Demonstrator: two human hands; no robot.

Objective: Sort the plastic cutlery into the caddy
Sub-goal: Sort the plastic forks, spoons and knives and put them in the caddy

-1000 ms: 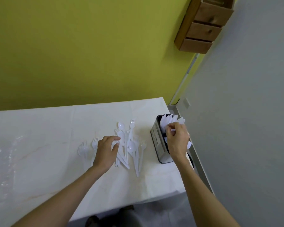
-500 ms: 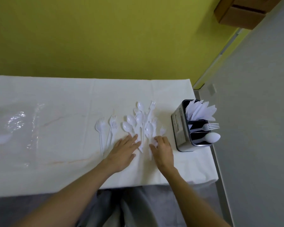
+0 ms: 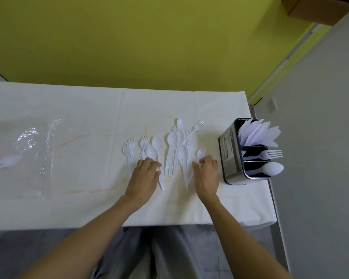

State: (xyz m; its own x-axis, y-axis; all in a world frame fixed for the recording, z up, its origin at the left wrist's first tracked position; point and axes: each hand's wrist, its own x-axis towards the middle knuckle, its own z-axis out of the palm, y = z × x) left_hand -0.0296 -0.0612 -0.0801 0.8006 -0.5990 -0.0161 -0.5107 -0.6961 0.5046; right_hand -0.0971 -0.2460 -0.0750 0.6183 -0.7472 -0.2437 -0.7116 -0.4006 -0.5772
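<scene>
Both hands [image 3: 143,176] [image 3: 207,175] now tighter on cutlery [image 3: 172,147]

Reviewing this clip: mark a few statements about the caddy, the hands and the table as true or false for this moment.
1. The caddy stands near the right end of the table. True.
2. The caddy's nearest compartment holds a fork. False: it holds a spoon; the fork is in the middle compartment.
3. The caddy's far compartment holds paper napkins. True.
4. Both hands are over the caddy. False: the left hand and the right hand are at the loose cutlery on the table, left of the caddy.
5. A clear plastic bag lies on the left part of the table. True.
</scene>
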